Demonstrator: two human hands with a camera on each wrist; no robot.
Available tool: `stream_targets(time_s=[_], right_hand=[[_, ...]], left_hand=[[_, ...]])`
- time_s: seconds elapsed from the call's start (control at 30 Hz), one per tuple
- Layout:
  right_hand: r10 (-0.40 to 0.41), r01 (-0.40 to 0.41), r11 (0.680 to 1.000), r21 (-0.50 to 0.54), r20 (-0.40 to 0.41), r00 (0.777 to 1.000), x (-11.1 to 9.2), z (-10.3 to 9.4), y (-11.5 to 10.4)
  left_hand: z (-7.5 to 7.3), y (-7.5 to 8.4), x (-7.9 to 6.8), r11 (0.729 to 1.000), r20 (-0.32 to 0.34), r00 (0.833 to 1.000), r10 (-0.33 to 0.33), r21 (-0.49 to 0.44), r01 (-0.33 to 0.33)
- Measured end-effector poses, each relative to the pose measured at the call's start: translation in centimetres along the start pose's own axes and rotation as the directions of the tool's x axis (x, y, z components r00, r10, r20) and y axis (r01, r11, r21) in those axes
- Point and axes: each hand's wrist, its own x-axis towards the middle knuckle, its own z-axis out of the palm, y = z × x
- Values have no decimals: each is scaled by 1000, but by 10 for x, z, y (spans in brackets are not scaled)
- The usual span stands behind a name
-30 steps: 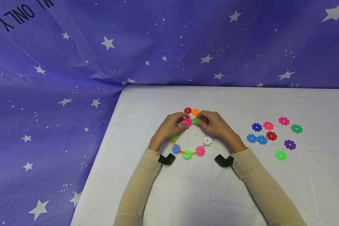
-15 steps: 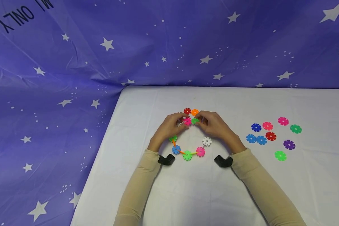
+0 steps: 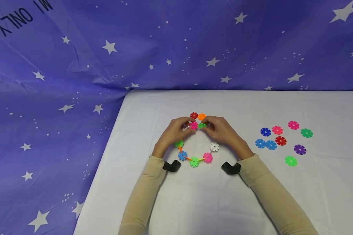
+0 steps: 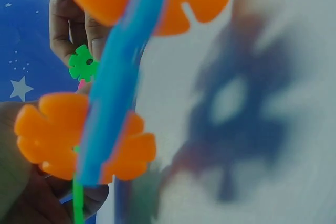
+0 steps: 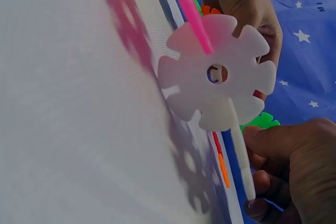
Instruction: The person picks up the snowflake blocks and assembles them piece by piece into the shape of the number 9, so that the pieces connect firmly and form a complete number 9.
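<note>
Near the far side of the white table, my left hand (image 3: 176, 131) pinches a pink notched plastic disc (image 3: 193, 125). Facing it, my right hand (image 3: 220, 129) pinches a green disc (image 3: 202, 125), its edge right at the pink one. A curved chain of slotted discs hangs toward me below both hands, with a blue disc (image 3: 182, 155), a pink disc (image 3: 207, 158) and a white disc (image 3: 214, 147) at its end. In the left wrist view, an orange disc (image 4: 52, 140) and an edge-on blue disc (image 4: 115, 77) partly cover the left hand.
Just beyond the fingers lie a red disc (image 3: 193, 116) and an orange disc (image 3: 201, 116). Several loose discs, among them a purple disc (image 3: 300, 149), are spread on the table (image 3: 211, 205) at right. A purple star-patterned cloth (image 3: 176, 45) hangs behind and at left.
My right hand has brought the green disc slightly leftward, closer to the pink one. Both hands keep their pinch, and the view has shifted a little.
</note>
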Motion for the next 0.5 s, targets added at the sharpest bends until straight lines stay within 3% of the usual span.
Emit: stream_targets(time_s=[0.5], right_hand=[[-74, 73, 997, -34, -12, 997, 1, -1, -4]], left_hand=[[1, 0, 1, 1000, 2, 1000, -3, 23, 3]])
